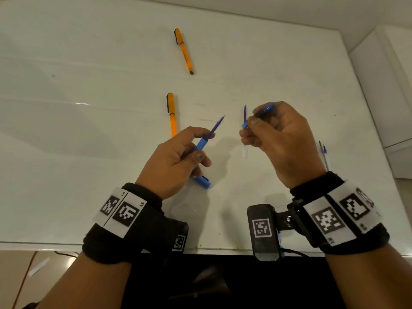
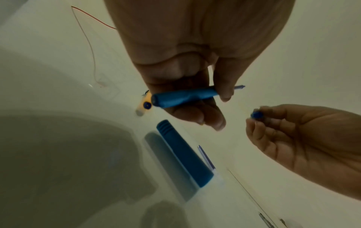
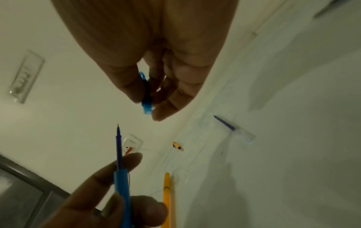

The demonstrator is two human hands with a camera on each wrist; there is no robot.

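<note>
Blue pen barrel [image 1: 201, 144] is pinched between the thumb and curled fingers of my left hand [image 1: 176, 161], above the table. Its bare refill tip points toward my right hand [image 1: 281, 139], whose fingertips pinch the blue nose piece [image 3: 147, 106], lined up, I judge, to slide on. Blue cap [image 1: 201, 182], spare refill [image 3: 224, 122] and orange pen [image 1: 172, 117] lie on the glossy white table [image 1: 89, 90].

The blue pen barrel [image 1: 202, 143] is pinched in the left hand [image 1: 176, 161] and tilts up and away, with its thin dark-blue refill [image 1: 217, 126] sticking bare out of the front end. The small blue tip piece [image 3: 146, 95] is off the barrel, pinched by the right hand [image 1: 283, 141], near the refill's point but not touching it.
</note>
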